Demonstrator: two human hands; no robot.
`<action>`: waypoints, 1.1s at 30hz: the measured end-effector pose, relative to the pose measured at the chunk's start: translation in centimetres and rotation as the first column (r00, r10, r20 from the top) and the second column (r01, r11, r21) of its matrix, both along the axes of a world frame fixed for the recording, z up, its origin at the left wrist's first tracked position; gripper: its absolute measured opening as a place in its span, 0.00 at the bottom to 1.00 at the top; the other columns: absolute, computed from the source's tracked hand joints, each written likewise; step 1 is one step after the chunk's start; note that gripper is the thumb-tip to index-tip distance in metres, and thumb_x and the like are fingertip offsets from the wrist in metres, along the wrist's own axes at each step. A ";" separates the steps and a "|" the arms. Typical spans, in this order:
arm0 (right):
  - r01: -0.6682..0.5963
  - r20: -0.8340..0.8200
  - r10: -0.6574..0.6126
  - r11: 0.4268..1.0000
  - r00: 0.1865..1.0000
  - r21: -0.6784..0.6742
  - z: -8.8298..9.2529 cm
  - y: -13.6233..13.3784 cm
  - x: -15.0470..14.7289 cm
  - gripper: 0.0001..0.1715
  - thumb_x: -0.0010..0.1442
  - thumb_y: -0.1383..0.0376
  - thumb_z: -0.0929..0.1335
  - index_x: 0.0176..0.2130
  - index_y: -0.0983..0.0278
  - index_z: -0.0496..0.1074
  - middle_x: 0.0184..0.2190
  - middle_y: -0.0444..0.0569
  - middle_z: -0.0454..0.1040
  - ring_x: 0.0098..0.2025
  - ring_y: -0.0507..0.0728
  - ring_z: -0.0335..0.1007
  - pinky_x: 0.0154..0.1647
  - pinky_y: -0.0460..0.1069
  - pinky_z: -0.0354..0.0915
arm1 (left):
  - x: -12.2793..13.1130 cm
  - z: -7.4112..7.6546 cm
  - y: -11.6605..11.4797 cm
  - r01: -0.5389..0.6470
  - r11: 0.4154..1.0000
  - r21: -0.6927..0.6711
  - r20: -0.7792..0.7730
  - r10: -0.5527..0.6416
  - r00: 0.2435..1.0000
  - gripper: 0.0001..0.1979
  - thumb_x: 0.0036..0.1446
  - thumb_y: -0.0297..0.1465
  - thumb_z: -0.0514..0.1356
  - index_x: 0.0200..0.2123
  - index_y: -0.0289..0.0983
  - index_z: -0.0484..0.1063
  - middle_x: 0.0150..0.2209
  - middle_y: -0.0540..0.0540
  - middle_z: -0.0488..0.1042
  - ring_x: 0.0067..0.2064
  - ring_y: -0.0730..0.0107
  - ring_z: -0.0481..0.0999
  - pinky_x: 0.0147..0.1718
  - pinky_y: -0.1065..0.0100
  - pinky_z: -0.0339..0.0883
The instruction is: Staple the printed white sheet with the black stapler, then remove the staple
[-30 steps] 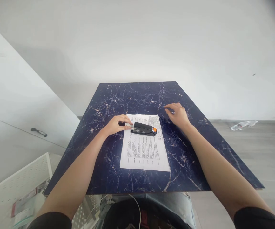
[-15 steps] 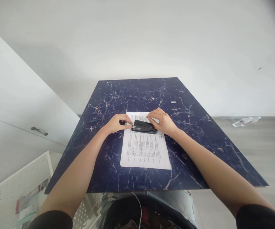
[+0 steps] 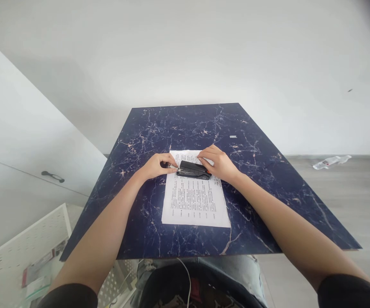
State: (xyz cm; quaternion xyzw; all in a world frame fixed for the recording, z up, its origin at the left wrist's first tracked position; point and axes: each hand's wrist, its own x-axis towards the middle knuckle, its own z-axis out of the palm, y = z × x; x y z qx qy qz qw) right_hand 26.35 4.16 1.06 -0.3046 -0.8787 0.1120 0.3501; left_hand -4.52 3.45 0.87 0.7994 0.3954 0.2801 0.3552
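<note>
A black stapler (image 3: 192, 170) with an orange end lies across the top of a printed paper sheet (image 3: 195, 201) on a dark blue marble table (image 3: 262, 188). My left hand (image 3: 156, 166) is curled at the stapler's left tip, fingers pinched against its front end. My right hand (image 3: 219, 164) rests on the stapler's right, orange end, fingers bent over it and the paper's top edge. A small silvery piece (image 3: 233, 137) lies alone on the table further back to the right.
A white cabinet with a dark handle (image 3: 53, 176) stands to the left. A white perforated panel (image 3: 21, 252) with packets lies low at the left. A plastic bottle (image 3: 331, 161) lies on the grey floor at the right.
My right hand left the small silvery piece on the table and came left onto the stapler's right end. My left hand has stayed at the stapler's tip.
</note>
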 end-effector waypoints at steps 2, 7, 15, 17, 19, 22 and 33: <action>0.005 0.002 -0.005 1.000 1.000 0.002 0.0 0.0 0.0 0.15 0.72 0.62 0.63 0.46 0.58 0.80 0.43 0.52 0.80 0.45 0.64 0.71 0.51 0.64 0.70 | 0.0 -0.1 0.0 -0.007 1.000 0.002 -0.002 0.007 1.000 0.11 0.55 0.42 0.70 0.39 0.43 0.84 0.40 0.44 0.79 0.35 0.65 0.73 0.36 0.60 0.67; 0.006 0.016 -0.007 1.000 1.000 0.017 -0.1 0.0 0.0 0.15 0.73 0.62 0.63 0.45 0.59 0.79 0.42 0.52 0.80 0.45 0.63 0.71 0.51 0.62 0.69 | 0.1 -0.2 0.1 -0.003 1.000 0.018 -0.008 0.003 1.000 0.10 0.56 0.40 0.69 0.39 0.43 0.84 0.39 0.44 0.79 0.34 0.66 0.73 0.36 0.61 0.67; 0.001 -0.043 -0.002 0.999 0.999 -0.040 0.3 -0.2 0.2 0.14 0.72 0.59 0.64 0.47 0.57 0.79 0.44 0.50 0.81 0.47 0.63 0.73 0.53 0.63 0.70 | -1.1 0.9 0.1 0.077 0.995 -0.056 -0.054 -0.080 0.995 0.17 0.57 0.38 0.69 0.50 0.46 0.82 0.46 0.41 0.82 0.45 0.58 0.80 0.45 0.55 0.74; -0.049 -0.046 0.045 0.994 0.998 -0.099 0.7 -0.4 0.3 0.15 0.70 0.56 0.67 0.51 0.56 0.78 0.48 0.50 0.81 0.49 0.63 0.75 0.54 0.62 0.70 | -1.8 1.5 0.0 0.114 0.989 -0.099 -0.027 -0.117 0.993 0.20 0.59 0.36 0.68 0.55 0.47 0.80 0.49 0.41 0.83 0.48 0.56 0.82 0.48 0.53 0.75; -0.118 0.014 0.123 0.975 0.992 -0.188 0.9 -0.7 0.2 0.22 0.65 0.53 0.72 0.56 0.55 0.76 0.51 0.50 0.80 0.51 0.63 0.76 0.53 0.61 0.71 | -2.4 1.7 0.0 0.113 0.989 -0.094 -0.035 -0.116 0.993 0.18 0.60 0.34 0.66 0.54 0.48 0.80 0.48 0.42 0.83 0.49 0.56 0.83 0.48 0.53 0.76; -0.137 0.141 0.181 0.951 0.973 -0.278 0.9 -1.0 -0.2 0.31 0.59 0.54 0.76 0.60 0.54 0.73 0.52 0.49 0.80 0.49 0.63 0.78 0.49 0.59 0.73 | -2.5 1.2 0.2 0.065 0.995 -0.072 -0.052 -0.069 0.996 0.15 0.61 0.31 0.65 0.50 0.49 0.82 0.46 0.45 0.84 0.47 0.59 0.83 0.48 0.55 0.77; -0.024 0.165 0.074 0.958 0.984 -0.287 0.0 -0.5 -0.7 0.44 0.51 0.59 0.79 0.64 0.55 0.70 0.51 0.51 0.81 0.50 0.66 0.79 0.52 0.61 0.73 | 2.3 -0.5 0.6 -0.015 0.958 0.286 -0.149 0.061 0.987 0.15 0.59 0.32 0.68 0.50 0.44 0.75 0.49 0.45 0.78 0.50 0.56 0.72 0.53 0.53 0.65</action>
